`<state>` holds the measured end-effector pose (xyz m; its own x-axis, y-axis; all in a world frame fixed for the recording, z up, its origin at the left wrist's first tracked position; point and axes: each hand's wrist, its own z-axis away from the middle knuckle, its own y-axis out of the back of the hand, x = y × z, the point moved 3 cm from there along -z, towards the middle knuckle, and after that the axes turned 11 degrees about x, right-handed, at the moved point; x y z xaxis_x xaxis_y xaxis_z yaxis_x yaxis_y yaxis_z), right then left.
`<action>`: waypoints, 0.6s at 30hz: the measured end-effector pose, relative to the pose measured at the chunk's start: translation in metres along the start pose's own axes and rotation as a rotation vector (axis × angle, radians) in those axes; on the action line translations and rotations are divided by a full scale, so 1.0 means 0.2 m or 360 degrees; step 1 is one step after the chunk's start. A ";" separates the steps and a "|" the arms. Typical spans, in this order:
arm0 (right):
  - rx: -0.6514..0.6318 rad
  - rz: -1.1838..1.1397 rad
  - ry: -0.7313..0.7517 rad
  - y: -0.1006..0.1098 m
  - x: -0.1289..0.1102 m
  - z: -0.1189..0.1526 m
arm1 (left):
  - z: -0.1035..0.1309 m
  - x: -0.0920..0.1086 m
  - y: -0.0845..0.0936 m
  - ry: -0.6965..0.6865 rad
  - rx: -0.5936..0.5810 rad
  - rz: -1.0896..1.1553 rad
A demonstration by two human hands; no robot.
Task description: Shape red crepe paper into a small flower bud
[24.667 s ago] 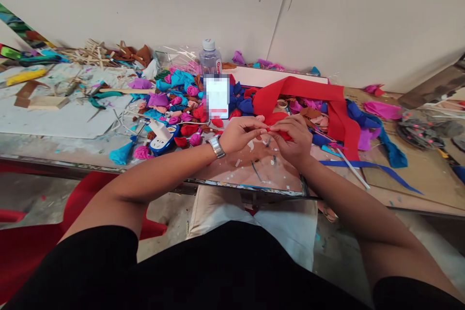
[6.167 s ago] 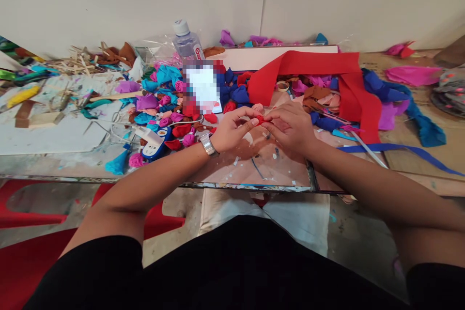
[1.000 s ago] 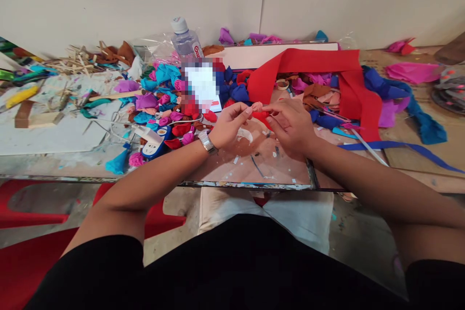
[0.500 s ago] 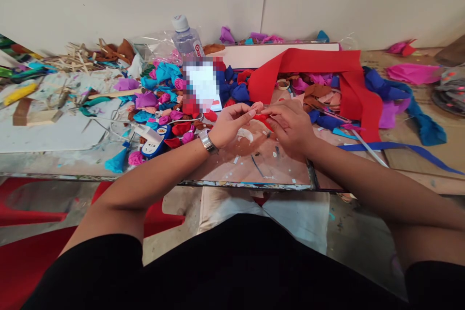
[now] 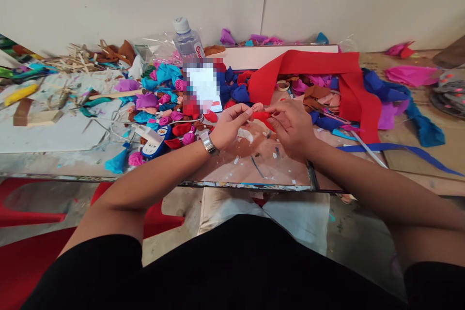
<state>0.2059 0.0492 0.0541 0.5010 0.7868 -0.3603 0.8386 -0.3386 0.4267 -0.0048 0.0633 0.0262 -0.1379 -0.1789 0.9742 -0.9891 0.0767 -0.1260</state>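
A small piece of pink crepe paper point(image 5: 257, 106) is pinched between my two hands above the table. My left hand point(image 5: 232, 123), with a metal watch at the wrist, grips its left side between thumb and fingers. On the other side, my right hand point(image 5: 290, 123) has thumb and forefinger closed on its right end. Behind the hands lies a long red paper strip point(image 5: 305, 65), bent around a pile of brown, pink and blue scraps. Red paper point(image 5: 263, 117) shows just below the pink piece.
Colourful paper flowers point(image 5: 147, 99) heap up to the left, beside a lit phone point(image 5: 203, 85), a bottle point(image 5: 188, 41) and a blue-white power socket point(image 5: 156, 143). Wooden sticks point(image 5: 78, 60) lie at the back left. A blue strip point(image 5: 410, 147) runs along the right.
My right hand's fingers have drawn slightly back and closed into a pinch at the right end of the pink piece, which now shows more. My left hand has barely moved.
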 end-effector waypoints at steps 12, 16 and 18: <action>-0.0059 -0.0030 0.0168 0.00 -0.02 0.01 | 0.02 -0.02 0.00 0.0231 -0.0130 -0.0064; -0.0076 -0.0022 0.0146 0.00 -0.01 0.01 | 0.03 -0.02 0.00 0.0202 -0.0147 -0.0023; -0.0072 -0.0024 0.0143 -0.01 0.00 0.01 | 0.03 -0.02 -0.01 0.0222 -0.0149 0.0046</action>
<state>0.2053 0.0479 0.0514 0.4657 0.8354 -0.2921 0.8344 -0.3045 0.4595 -0.0027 0.0587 0.0220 -0.1513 -0.0381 0.9878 -0.9748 0.1718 -0.1427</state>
